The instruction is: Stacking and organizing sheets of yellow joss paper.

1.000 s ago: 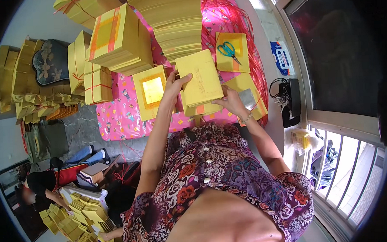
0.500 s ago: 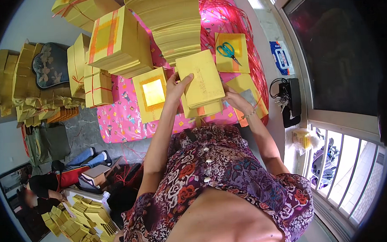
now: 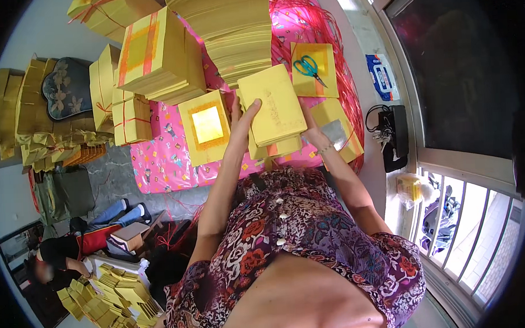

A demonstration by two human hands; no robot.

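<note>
A thick stack of yellow paper sheets point(image 3: 273, 103) is between my two hands, its top sheet bearing a faint reddish mark. My left hand point(image 3: 245, 119) grips its left side, thumb laid on top. Against the right side presses my right hand point(image 3: 311, 126), most of its fingers hidden behind the paper. Below the stack lies more yellow paper with an orange-red band point(image 3: 282, 146), partly covered. Just left of my left hand rests a yellow sheet with a shiny gold square point(image 3: 208, 126). To the right is a yellow sheet with a silver patch point(image 3: 334, 132).
Teal-handled scissors point(image 3: 309, 68) lie on another yellow sheet. Tall yellow paper piles point(image 3: 235, 32) and tied bundles point(image 3: 132, 120) stand on the pink patterned cover point(image 3: 158, 167). Red string point(image 3: 342, 57) trails along the right. A co-worker point(image 3: 63, 252) sits at lower left beside more yellow paper.
The held stack has shifted slightly up and its edges look more even. My right hand has moved up and inward along its side.
</note>
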